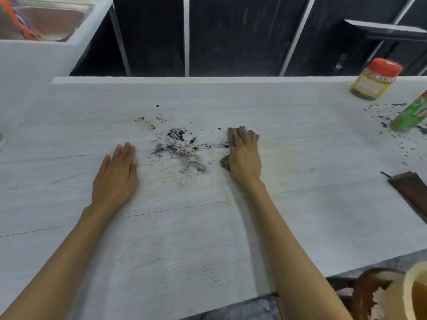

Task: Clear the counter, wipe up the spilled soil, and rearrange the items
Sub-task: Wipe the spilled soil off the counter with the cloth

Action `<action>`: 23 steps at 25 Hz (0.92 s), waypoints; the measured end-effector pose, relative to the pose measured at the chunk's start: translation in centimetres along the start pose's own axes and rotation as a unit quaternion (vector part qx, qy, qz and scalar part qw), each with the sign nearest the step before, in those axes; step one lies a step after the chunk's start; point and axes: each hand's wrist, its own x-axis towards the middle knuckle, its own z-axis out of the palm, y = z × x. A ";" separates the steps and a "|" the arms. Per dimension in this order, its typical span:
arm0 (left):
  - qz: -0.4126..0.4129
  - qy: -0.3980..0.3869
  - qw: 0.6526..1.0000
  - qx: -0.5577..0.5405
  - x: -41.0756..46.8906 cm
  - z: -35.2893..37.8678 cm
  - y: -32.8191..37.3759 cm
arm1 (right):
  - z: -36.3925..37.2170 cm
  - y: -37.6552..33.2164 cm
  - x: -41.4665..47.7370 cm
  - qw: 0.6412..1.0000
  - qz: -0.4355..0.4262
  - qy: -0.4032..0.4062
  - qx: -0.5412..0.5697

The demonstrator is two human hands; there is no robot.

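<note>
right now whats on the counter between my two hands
The spilled soil: dark crumbs and brownish smears on the counter, between the flat left hand and the right hand pressing a cloth. Seen in the head view.

even soft light, faint shadows, blurred bent edges.

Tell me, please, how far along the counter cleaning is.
Done: the counter is free of items in the middle. In hand: the right hand presses a cloth beside the soil; the left hand lies flat. Left: that soil, specks by the green can, rearranging can and jar.
</note>
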 end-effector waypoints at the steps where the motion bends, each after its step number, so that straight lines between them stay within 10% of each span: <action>1: 0.000 0.005 1.000 -0.005 0.0 0.0 0.0 | 1.3 -2.4 -0.1 0.999 -0.045 -0.010 0.007; 4: 0.003 0.010 1.000 -0.013 -0.2 -0.1 0.0 | 2.4 -5.5 -0.7 0.984 -0.120 -0.074 0.109; 8: -0.001 0.019 1.000 -0.018 0.0 -0.2 0.1 | -2.8 -1.2 2.2 0.915 -0.005 -0.096 0.393; 11: -0.008 0.021 1.000 -0.017 0.2 -0.2 0.1 | -4.4 5.0 6.3 0.979 0.047 -0.025 0.196; 15: -0.018 0.025 0.999 -0.016 0.7 -0.1 0.0 | 1.1 4.2 9.9 0.990 -0.095 -0.064 -0.081; 23: -0.025 0.033 0.999 -0.020 1.1 0.0 -0.3 | 2.6 -6.9 1.7 0.910 -0.303 -0.227 0.170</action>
